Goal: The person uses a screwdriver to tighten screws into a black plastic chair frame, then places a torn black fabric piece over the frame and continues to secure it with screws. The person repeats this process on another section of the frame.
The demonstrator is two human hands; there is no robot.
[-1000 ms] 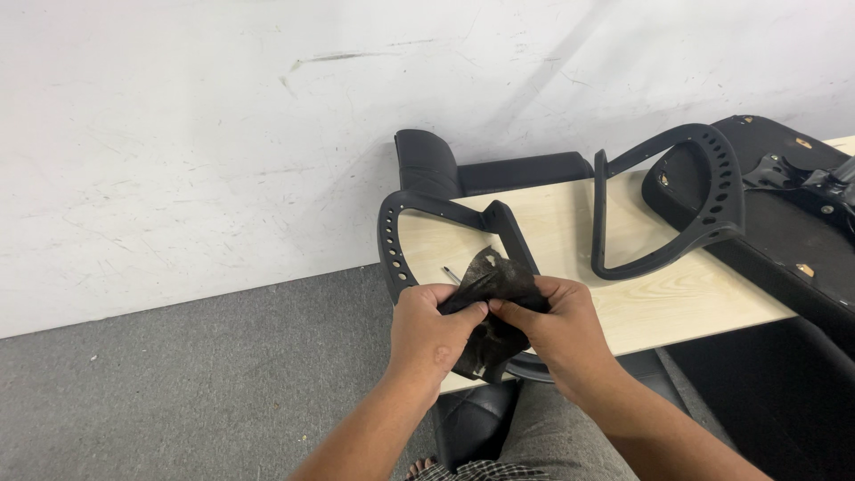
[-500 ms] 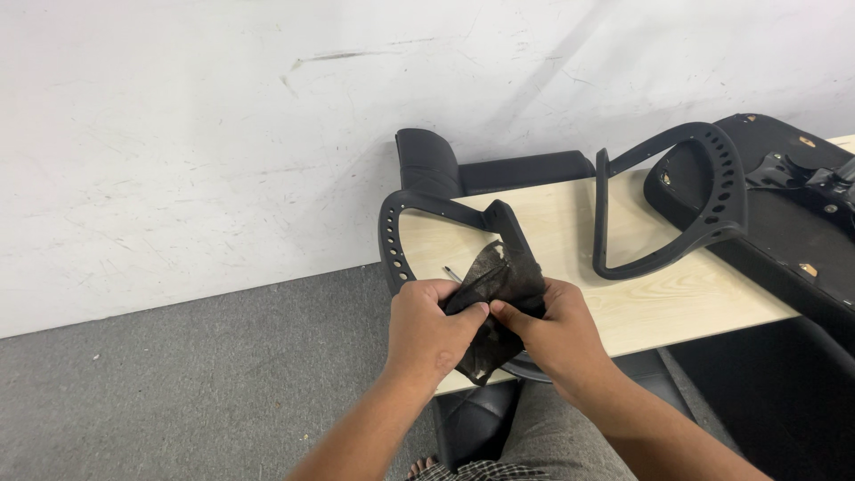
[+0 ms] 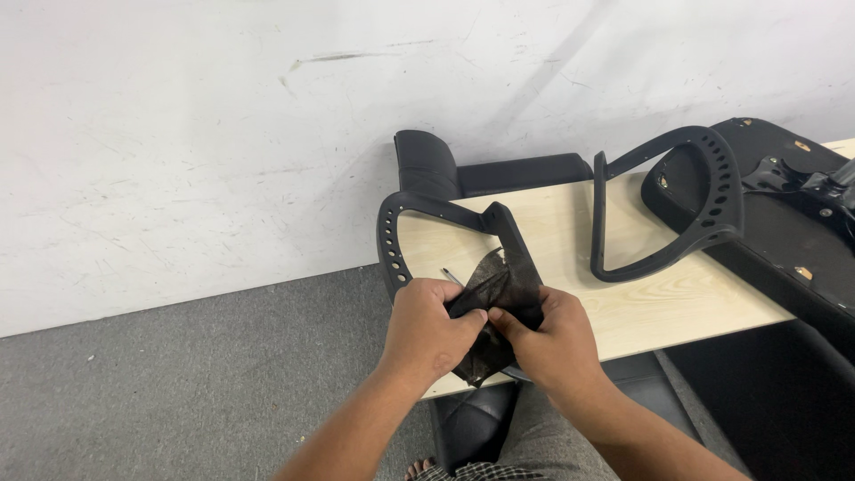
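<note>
Left hand [image 3: 430, 328] and right hand [image 3: 550, 343] pinch the dark bag [image 3: 495, 303], long axis upright, tilted right.

Black plastic bag [image 3: 499, 307]; black armrest [image 3: 445, 236]; pale wood board [image 3: 659, 303]; grey carpet [image 3: 178, 383].

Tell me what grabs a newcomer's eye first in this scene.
At centre, the left hand and right hand pinch a crumpled dark plastic bag at the near edge of the light wooden board. Just behind the bag lies a black chair armrest, with a second armrest to the right, beside an upturned black chair seat.
</note>
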